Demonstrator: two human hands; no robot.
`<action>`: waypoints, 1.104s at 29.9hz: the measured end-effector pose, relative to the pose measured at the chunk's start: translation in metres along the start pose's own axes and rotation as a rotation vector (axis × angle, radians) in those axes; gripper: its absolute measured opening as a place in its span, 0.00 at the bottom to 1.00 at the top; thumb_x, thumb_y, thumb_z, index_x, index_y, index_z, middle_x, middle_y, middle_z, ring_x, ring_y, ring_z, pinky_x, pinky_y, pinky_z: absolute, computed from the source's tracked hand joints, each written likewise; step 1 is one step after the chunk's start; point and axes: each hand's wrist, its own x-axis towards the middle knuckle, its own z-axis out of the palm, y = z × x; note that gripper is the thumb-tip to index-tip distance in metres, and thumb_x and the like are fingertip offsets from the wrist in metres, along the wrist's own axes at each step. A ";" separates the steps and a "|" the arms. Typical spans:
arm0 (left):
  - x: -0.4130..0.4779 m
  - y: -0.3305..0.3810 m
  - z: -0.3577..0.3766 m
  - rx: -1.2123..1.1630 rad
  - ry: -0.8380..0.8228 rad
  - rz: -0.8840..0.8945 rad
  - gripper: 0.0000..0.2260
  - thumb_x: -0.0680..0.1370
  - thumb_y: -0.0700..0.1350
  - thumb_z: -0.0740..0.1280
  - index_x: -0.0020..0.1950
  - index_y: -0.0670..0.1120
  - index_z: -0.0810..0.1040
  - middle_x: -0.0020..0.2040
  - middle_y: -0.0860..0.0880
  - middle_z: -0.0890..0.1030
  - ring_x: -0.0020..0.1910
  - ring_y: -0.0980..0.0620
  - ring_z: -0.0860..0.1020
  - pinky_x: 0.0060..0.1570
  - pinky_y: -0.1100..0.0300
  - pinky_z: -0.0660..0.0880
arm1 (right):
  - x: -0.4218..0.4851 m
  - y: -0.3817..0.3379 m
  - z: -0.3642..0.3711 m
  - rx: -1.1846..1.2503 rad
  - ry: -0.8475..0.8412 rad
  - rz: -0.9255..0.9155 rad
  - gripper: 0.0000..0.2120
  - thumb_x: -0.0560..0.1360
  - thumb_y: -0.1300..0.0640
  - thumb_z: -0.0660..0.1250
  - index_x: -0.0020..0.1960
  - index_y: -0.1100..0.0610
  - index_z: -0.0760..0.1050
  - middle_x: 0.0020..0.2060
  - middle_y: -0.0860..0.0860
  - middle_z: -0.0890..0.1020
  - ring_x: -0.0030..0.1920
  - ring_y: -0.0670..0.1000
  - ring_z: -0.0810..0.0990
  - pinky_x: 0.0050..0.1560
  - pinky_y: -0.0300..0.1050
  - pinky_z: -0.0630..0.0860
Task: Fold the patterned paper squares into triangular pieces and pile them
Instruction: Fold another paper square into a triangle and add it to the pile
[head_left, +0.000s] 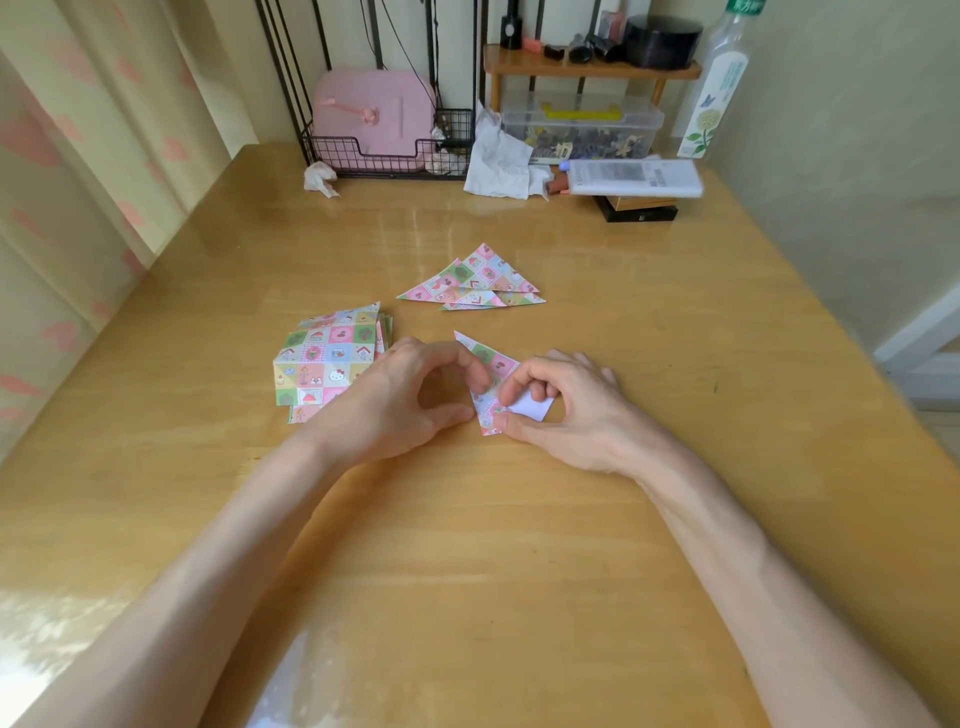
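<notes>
Half-folded paper (491, 382) lies mid desk (467, 545) btwn the hands, long axis from far tip to near corner, left hand (400, 395) w/ curled index & thumb pinching its left edge, right hand (566, 410) pinching the near corner.

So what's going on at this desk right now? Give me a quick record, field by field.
activity: folding patterned paper
in hand: half-folded sheet, white back showing
left hand: curled index and thumb on the sheet's left edge
right hand: pinches the sheet's near corner
unfolded squares: stacked, left of the hands
finished triangles: piled farther back
surface: wooden table
</notes>
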 end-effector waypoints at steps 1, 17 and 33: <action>0.000 0.001 0.000 0.000 0.000 0.003 0.12 0.76 0.46 0.75 0.53 0.60 0.79 0.47 0.67 0.79 0.53 0.61 0.72 0.50 0.71 0.66 | 0.000 -0.001 0.000 0.003 -0.002 0.013 0.11 0.72 0.42 0.76 0.49 0.44 0.77 0.43 0.43 0.72 0.52 0.43 0.70 0.57 0.45 0.61; 0.001 0.011 0.012 -0.001 0.052 -0.028 0.15 0.71 0.55 0.79 0.52 0.62 0.77 0.49 0.64 0.78 0.54 0.59 0.68 0.57 0.62 0.68 | 0.012 -0.004 -0.009 -0.009 -0.126 0.081 0.13 0.70 0.45 0.79 0.45 0.40 0.74 0.42 0.43 0.71 0.49 0.46 0.70 0.62 0.48 0.66; 0.002 0.017 0.022 0.112 0.051 -0.108 0.14 0.72 0.63 0.73 0.54 0.65 0.76 0.53 0.64 0.73 0.58 0.58 0.64 0.64 0.52 0.63 | 0.013 0.007 -0.017 0.183 -0.184 0.077 0.15 0.72 0.59 0.77 0.53 0.44 0.79 0.45 0.44 0.74 0.45 0.44 0.72 0.60 0.50 0.75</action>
